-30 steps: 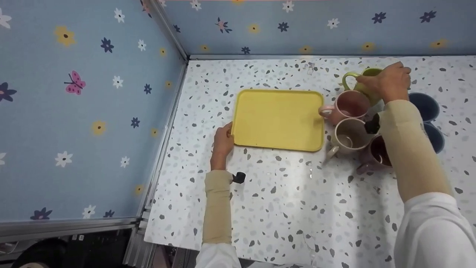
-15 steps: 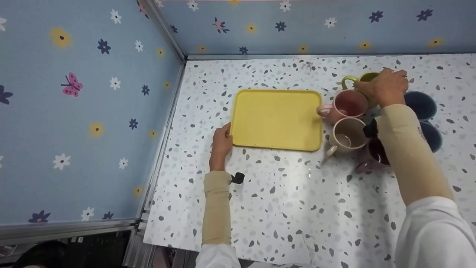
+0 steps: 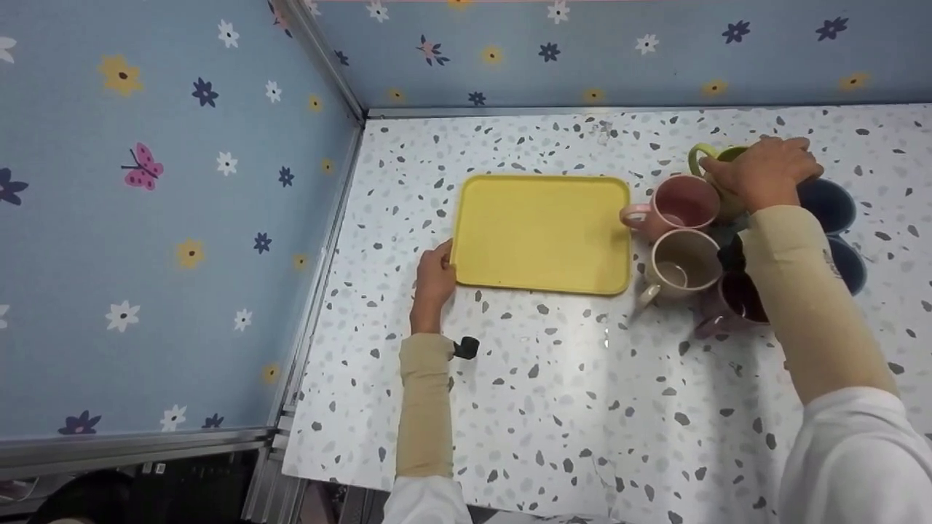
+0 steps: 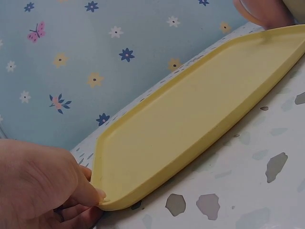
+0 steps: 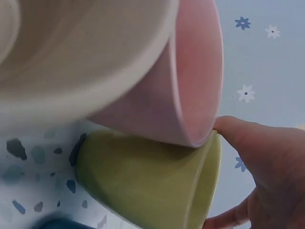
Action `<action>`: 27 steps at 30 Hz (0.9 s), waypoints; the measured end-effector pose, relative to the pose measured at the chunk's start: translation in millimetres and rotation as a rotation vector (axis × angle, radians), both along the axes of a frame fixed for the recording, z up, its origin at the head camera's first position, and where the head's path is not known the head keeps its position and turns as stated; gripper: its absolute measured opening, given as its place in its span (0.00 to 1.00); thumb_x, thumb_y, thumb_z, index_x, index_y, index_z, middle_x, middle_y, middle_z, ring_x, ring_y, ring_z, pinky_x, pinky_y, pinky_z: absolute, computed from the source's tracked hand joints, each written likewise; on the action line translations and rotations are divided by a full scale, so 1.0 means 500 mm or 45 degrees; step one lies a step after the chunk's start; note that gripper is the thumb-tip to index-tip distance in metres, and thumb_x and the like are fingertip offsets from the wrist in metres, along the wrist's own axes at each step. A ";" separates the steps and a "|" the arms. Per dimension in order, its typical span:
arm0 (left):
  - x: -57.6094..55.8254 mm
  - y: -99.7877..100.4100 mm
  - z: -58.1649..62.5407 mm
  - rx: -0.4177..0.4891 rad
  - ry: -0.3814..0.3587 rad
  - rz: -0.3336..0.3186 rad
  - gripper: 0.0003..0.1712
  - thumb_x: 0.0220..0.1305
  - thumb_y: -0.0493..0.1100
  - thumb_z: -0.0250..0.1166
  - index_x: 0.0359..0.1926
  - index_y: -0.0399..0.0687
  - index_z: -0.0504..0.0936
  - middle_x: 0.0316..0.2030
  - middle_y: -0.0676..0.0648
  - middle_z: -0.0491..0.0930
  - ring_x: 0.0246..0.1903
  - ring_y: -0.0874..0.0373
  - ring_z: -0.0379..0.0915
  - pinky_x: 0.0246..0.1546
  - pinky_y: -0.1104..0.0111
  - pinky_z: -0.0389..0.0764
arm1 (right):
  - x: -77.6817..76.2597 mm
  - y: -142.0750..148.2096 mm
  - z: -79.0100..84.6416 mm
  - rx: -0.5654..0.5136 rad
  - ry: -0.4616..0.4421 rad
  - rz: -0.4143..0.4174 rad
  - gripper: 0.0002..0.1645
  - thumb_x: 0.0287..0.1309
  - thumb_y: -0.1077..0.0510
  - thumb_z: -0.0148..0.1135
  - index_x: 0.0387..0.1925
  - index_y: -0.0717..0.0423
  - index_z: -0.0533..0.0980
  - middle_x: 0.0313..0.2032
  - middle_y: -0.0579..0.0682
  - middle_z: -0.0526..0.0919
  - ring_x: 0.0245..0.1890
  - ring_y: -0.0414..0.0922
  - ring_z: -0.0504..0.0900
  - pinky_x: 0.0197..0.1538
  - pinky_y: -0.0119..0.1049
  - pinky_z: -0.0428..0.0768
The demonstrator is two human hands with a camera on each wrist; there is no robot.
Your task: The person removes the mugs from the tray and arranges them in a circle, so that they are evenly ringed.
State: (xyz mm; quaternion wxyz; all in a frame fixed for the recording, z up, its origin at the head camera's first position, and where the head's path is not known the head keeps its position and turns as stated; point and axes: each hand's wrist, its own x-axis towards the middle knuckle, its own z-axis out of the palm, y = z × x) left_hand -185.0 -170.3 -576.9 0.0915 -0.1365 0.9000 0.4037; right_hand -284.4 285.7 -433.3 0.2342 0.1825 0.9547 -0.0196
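Observation:
My left hand (image 3: 435, 280) pinches the near left corner of a yellow tray (image 3: 542, 233), thumb at the rim in the left wrist view. With thumb and fingers across its rim, my right hand (image 3: 772, 175) grips a yellow-green mug (image 5: 143, 176) at the back right. The mug's handle points to the left, and the hand hides much of its mouth from above. Right against the green mug is a pink mug (image 3: 677, 207), its handle overlapping the tray's right edge. A beige mug (image 3: 684, 266) stands in front of the pink one.
A dark purple mug (image 3: 735, 302) is partly hidden under the right forearm. Two blue mugs (image 3: 830, 207) stand right of that arm. Flowered blue panels (image 3: 619, 58) border the speckled table (image 3: 539, 407) at the back and left.
My right hand has moved the green mug to the right and slightly nearer, toward the blue mugs. The left hand and tray have stayed in place.

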 end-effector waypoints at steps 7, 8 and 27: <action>-0.002 -0.005 0.002 -0.003 -0.036 0.027 0.29 0.67 0.32 0.51 0.68 0.50 0.67 0.47 0.41 0.72 0.44 0.53 0.67 0.53 0.60 0.70 | 0.001 -0.001 0.001 -0.002 0.021 0.039 0.86 0.33 0.07 0.21 0.56 0.88 0.56 0.50 0.82 0.60 0.48 0.73 0.68 0.52 0.62 0.69; -0.002 -0.005 0.002 -0.003 -0.043 0.032 0.29 0.67 0.32 0.51 0.68 0.51 0.67 0.47 0.41 0.72 0.45 0.53 0.67 0.53 0.60 0.70 | 0.001 -0.001 0.000 -0.007 0.025 0.041 0.86 0.34 0.07 0.21 0.57 0.88 0.55 0.51 0.83 0.59 0.50 0.74 0.67 0.53 0.63 0.68; -0.006 0.001 0.002 0.013 -0.052 0.013 0.29 0.67 0.33 0.50 0.69 0.53 0.66 0.48 0.41 0.71 0.46 0.53 0.67 0.55 0.59 0.70 | 0.011 0.009 0.002 -0.024 -0.041 0.067 0.87 0.36 0.08 0.17 0.62 0.89 0.45 0.58 0.91 0.45 0.60 0.80 0.52 0.59 0.69 0.59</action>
